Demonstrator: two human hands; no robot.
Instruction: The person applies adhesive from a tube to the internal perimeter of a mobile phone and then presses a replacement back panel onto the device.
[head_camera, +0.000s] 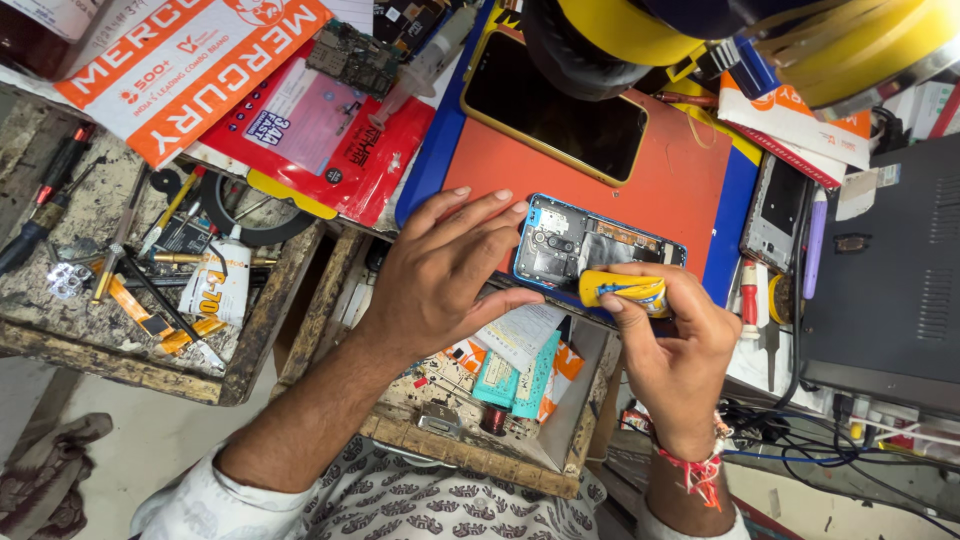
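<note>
the left hand lies flat, fingers spread, hiding the left end of the opened blue phone at frame centre on the orange mat. the right hand pinches a small yellow tube over the phone's lower edge. a gold-rimmed phone lies above; cluttered wooden bench at left.

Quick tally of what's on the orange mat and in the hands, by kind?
Phones: 2, an opened blue-framed phone under the left hand and a gold-edged phone lying screen up
Yellow tubes: 1, a yellow tube in the right hand
Mats: 1, the orange mat
Total: 4
</note>
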